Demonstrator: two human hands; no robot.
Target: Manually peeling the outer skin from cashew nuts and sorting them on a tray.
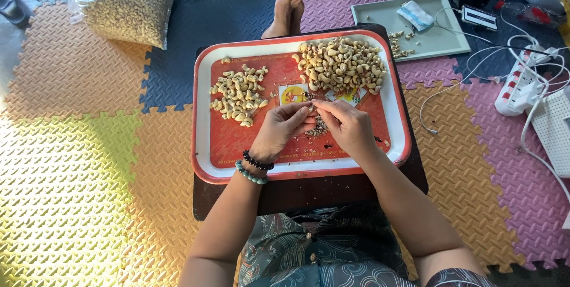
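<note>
nut in my fingers: a small pale cashew (311, 109), pinched between both hands' fingertips over the tray's middle, mostly hidden.
larger pile (341, 65): pale curved cashews, heaped at the tray's far right.
smaller pile (238, 94): similar cashews, spread loosely at the left.
scraps (319, 126): dark bits just below my fingers.

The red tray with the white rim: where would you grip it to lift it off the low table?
Grip the tray's two short ends, from left and right, one hand each. Its raised white rim gives purchase there, and both ends overhang nothing blocked. Keep it level: loose cashew piles lie on it, and both hands work mid-tray.
</note>
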